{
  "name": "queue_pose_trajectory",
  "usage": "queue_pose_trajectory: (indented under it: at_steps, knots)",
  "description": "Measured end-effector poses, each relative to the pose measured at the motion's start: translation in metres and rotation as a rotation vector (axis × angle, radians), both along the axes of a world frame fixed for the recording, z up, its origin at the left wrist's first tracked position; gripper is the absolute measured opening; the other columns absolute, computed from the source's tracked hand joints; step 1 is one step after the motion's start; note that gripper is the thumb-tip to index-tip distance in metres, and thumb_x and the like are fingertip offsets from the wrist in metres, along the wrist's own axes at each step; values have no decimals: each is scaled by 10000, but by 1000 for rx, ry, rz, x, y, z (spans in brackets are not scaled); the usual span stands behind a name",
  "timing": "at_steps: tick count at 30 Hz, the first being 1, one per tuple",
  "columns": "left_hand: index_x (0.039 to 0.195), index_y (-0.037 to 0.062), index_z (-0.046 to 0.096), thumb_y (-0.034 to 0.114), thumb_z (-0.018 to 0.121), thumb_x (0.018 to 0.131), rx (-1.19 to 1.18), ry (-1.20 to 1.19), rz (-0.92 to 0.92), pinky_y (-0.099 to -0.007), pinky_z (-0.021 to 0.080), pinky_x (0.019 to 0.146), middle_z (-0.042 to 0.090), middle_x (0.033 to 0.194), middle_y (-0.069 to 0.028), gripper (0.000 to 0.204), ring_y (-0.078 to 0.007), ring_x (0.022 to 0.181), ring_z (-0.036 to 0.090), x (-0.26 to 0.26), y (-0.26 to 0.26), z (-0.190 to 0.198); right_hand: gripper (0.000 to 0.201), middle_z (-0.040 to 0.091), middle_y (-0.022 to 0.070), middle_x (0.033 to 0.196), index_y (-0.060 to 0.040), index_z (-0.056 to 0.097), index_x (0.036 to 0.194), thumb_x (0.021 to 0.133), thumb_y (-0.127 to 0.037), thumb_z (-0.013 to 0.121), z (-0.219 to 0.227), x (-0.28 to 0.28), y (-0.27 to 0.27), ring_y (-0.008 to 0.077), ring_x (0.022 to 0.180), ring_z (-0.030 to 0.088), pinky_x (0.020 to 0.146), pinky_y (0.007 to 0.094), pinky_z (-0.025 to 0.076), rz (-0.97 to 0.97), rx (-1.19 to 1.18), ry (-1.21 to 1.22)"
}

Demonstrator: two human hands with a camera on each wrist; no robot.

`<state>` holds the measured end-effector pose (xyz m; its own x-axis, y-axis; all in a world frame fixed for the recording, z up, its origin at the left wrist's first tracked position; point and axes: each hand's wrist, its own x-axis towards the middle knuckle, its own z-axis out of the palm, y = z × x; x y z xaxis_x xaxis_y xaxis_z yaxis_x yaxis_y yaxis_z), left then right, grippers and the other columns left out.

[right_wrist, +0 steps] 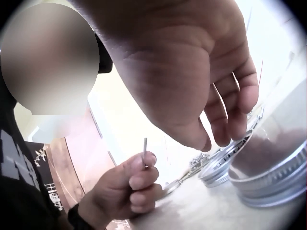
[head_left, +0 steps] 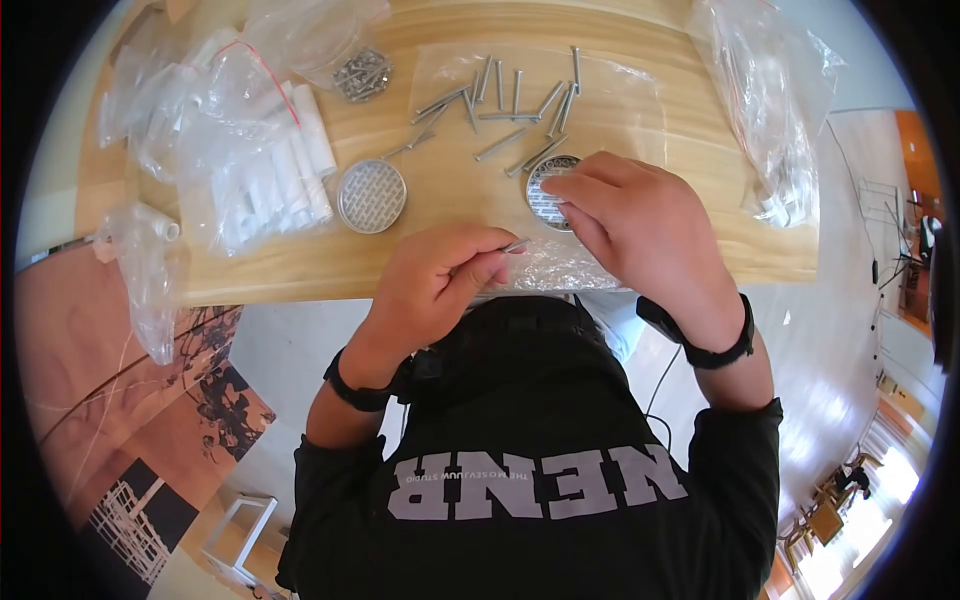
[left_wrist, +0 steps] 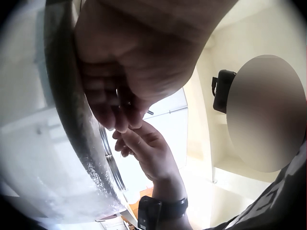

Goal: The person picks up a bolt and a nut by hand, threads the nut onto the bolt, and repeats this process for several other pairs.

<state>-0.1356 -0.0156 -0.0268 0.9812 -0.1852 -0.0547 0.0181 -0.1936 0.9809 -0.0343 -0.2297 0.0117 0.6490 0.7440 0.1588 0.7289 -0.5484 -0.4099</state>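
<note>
In the head view my left hand [head_left: 440, 275] pinches a thin metal bolt [head_left: 516, 245] between thumb and forefinger, its end sticking out past the fingertips. The right wrist view shows this left hand [right_wrist: 127, 184] with the bolt [right_wrist: 145, 151] upright. My right hand [head_left: 645, 215] reaches over a round metal lid [head_left: 556, 216], which holds small dark rings along its far side. Its thumb and forefinger are apart, with the fingertips right at the lid. In the right wrist view the fingers of my right hand [right_wrist: 192, 81] hang loosely bent over the lid [right_wrist: 213, 177].
Several long bolts [head_left: 516, 95] lie loose on a clear plastic sheet. Another round lid [head_left: 372, 196] stands at left, below a bag of small metal parts [head_left: 362, 75]. Plastic bags with white tubes [head_left: 290, 160] fill the table's left side; a crumpled bag [head_left: 770, 110] lies right.
</note>
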Motion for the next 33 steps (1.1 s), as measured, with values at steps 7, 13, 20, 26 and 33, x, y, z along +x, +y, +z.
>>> queue_pose_trajectory:
  at_steps: [7,13,20,26,33]
  knots:
    - [1055,-30,671,30,588,916,-146,78,33,-254,504,661,679,825,-80,173,-131,710,650,0,5,-9,288,633,43,881,-124,697,1022,747,-44,669,-7,11,3,275,774,629,648,376,512,89,-87,-31]
    - [1064,-56,647,10,553,944,-106,-11,10,-210,466,612,653,798,-53,165,-77,699,590,2,5,-11,169,577,68,786,-90,679,911,758,-96,607,-2,16,5,272,759,621,626,398,495,161,-151,-101]
    - [1046,-28,670,49,603,915,-138,39,53,-241,510,668,681,821,-69,166,-119,720,650,1,5,-10,186,580,78,788,-84,659,936,758,-98,607,-1,18,1,292,750,617,631,404,497,119,-77,-78]
    - [1047,-37,665,39,598,920,-151,34,42,-237,515,669,681,845,-67,163,-106,728,650,0,6,-13,156,578,71,797,-80,649,905,756,-91,605,-7,17,4,273,759,622,630,389,501,152,-97,-97]
    - [1047,-36,664,13,596,914,-156,-9,31,-227,512,662,679,851,-65,157,-100,733,653,1,6,-13,77,570,71,796,-79,601,822,748,-97,609,-6,20,4,262,760,620,638,375,504,202,-137,-115]
